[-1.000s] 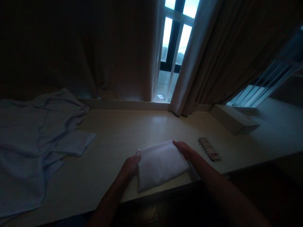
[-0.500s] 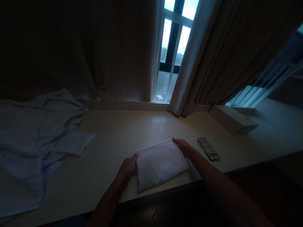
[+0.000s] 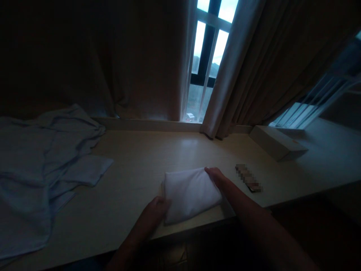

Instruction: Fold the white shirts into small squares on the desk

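A folded white cloth (image 3: 191, 194) lies near the front edge of the pale tabletop, its layers stacked into a rough rectangle. My left hand (image 3: 158, 207) grips its lower left edge, the thumb over the top and the other fingers partly hidden. At the upper right corner, my right hand (image 3: 216, 177) pinches the fabric, and its forearm crosses the table's front edge. Some pale material shows under the right side of the cloth, too dim to make out.
Rumpled white fabric (image 3: 25, 180) spreads over the left of the table (image 3: 126, 210). To the right are a small pixelated flat item (image 3: 248, 178) and a long pale box (image 3: 278, 143). Brown curtains (image 3: 152, 75) hang behind, parted at a window (image 3: 207, 56).
My left hand has slid down the cloth's left edge toward me. The cloth has turned slightly, its upper left corner rising, while my right hand keeps about the same place.
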A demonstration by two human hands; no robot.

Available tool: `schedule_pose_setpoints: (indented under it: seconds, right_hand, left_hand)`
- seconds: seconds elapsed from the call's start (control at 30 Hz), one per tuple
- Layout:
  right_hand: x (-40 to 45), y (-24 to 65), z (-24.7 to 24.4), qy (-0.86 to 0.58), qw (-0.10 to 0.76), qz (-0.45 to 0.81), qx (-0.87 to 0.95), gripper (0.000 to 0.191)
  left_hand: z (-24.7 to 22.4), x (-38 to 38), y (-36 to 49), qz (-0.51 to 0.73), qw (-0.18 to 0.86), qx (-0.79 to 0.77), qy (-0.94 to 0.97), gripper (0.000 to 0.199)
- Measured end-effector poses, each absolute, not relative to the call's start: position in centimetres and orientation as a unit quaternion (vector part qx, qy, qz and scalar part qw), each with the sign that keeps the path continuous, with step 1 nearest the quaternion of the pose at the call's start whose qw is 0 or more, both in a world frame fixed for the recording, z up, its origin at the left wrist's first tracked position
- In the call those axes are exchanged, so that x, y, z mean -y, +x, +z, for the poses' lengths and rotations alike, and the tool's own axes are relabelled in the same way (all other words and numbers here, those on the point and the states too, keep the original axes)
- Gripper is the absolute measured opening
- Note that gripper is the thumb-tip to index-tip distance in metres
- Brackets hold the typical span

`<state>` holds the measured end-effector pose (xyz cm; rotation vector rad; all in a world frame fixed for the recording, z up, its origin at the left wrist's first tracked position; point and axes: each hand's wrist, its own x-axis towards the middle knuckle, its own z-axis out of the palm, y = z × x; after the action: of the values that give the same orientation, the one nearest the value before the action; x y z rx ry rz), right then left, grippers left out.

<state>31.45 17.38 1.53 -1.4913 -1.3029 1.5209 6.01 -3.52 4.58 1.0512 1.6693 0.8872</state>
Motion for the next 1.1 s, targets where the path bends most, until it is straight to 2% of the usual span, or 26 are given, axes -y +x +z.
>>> schedule_pose_setpoints:
  seconds: [0.17,0.4,0.57,0.67,0.77,0.9,1.1]
  right_hand:
    - [-17.5,31.4,2.2,-0.598,0.33,0.552,0.478,0.035]
    - [-12.1,35.2,4.4,-0.526,0.309,0.603,0.515,0.04]
    - [-6.8,38.9,3.4,-0.507,0.273,0.598,0.558,0.06]
    - [-4.9,39.3,2.9,-0.514,0.315,0.565,0.563,0.067]
    - [-3.4,38.7,2.7,-0.527,0.349,0.555,0.541,0.065]
    - [-1.7,37.8,2.3,-0.514,0.342,0.632,0.468,0.064]
    - [-2.6,37.2,1.5,-0.526,0.417,0.627,0.395,0.058]
  left_hand:
    - [3.3,4.1,6.3,0.355,0.4,-0.674,0.509,0.033]
    - [3.1,2.4,5.0,0.402,0.335,-0.714,0.466,0.032]
    - [3.1,2.4,4.3,0.396,0.369,-0.722,0.431,0.034]
    - [3.3,2.8,4.2,0.377,0.378,-0.747,0.397,0.039]
    - [3.6,3.2,4.3,0.377,0.419,-0.744,0.358,0.048]
    - [3.4,3.7,4.7,0.407,0.509,-0.69,0.316,0.059]
    - [2.9,3.3,5.1,0.444,0.575,-0.643,0.242,0.057]
